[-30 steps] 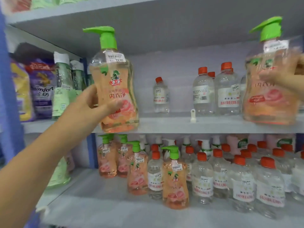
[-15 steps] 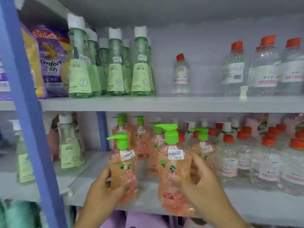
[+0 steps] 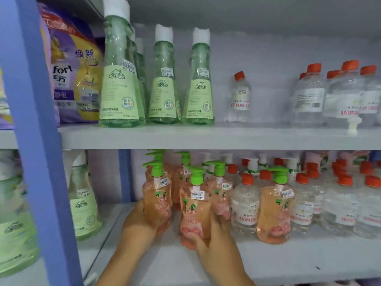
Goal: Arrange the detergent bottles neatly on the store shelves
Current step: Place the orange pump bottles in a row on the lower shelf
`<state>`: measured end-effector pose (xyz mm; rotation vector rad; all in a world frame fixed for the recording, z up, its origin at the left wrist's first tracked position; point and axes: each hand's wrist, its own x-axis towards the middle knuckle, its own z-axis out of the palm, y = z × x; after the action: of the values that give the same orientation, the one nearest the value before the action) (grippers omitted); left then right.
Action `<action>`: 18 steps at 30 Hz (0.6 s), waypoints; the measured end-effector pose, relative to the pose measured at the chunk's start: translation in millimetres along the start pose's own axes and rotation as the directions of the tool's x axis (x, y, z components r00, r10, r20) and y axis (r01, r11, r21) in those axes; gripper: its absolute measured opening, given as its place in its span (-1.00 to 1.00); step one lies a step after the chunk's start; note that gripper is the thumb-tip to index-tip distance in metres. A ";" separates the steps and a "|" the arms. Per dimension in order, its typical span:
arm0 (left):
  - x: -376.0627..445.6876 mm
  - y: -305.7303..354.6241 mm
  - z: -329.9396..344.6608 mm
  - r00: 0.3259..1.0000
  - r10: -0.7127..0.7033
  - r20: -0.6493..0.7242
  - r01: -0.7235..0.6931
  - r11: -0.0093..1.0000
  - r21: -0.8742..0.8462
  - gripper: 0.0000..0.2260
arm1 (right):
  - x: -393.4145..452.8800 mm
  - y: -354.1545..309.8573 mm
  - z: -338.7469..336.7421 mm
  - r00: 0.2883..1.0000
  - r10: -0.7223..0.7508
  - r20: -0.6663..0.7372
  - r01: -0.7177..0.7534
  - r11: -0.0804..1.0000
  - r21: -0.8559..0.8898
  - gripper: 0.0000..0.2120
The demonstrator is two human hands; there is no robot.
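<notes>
Both hands are setting peach-coloured pump bottles onto the lower shelf (image 3: 288, 256), near its left end and in front of the cluster of like bottles already standing there. The left hand (image 3: 142, 221) wraps its fingers round the left pump bottle (image 3: 156, 201), low on the body; the right hand (image 3: 208, 236) curls round the base and right side of the right pump bottle (image 3: 194, 211), which stands a little nearer the front edge. To do this well, I judge each bottle should go down flat on its base, label and price sticker facing out, green pump spouts turned the same way as the neighbours' — and the grip should loosen only once the base sits square, since tall pump bottles tip easily against one another. One more peach bottle (image 3: 275, 211) stands apart to the right among the clear orange-capped bottles (image 3: 245, 205); it looks misplaced and probably wants moving left. All the peach bottles appear nearly full of translucent orange-pink liquid; the clear ones hold colourless liquid. On the upper shelf (image 3: 206, 137) stand tall green bottles (image 3: 162, 87) of pale green liquid with white caps, beside purple refill pouches (image 3: 76, 79) at the left end.
</notes>
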<state>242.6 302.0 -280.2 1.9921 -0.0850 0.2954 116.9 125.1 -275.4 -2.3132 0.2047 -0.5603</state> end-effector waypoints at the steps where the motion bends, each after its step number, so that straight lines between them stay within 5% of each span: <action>1: 1.1 -2.3 1.7 1.000 0.019 -0.006 -0.019 1.000 0.003 -0.77 | 0.9 2.0 1.5 1.000 0.024 -0.005 -0.024 1.000 0.014 -0.03; 4: -8.4 -11.9 0.3 0.999 0.029 0.024 -0.026 0.996 -0.085 -0.56 | 2.0 5.5 4.0 0.995 0.095 -0.003 -0.095 0.995 0.034 -0.13; 10: -14.3 -15.1 -0.3 0.998 0.051 -0.029 -0.055 0.987 -0.152 -0.54 | 11.5 -9.4 19.3 0.988 0.119 -0.099 -0.135 0.974 -0.180 -0.28; 18: -8.6 -30.4 0.0 0.999 0.041 0.027 -0.036 0.984 -0.174 -0.35 | 24.2 -11.3 34.3 0.975 0.184 -0.127 -0.200 0.971 -0.131 -0.34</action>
<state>240.2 314.4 -309.2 1.8241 -0.1635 0.2728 153.9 147.4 -281.3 -2.3668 0.5336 -0.5955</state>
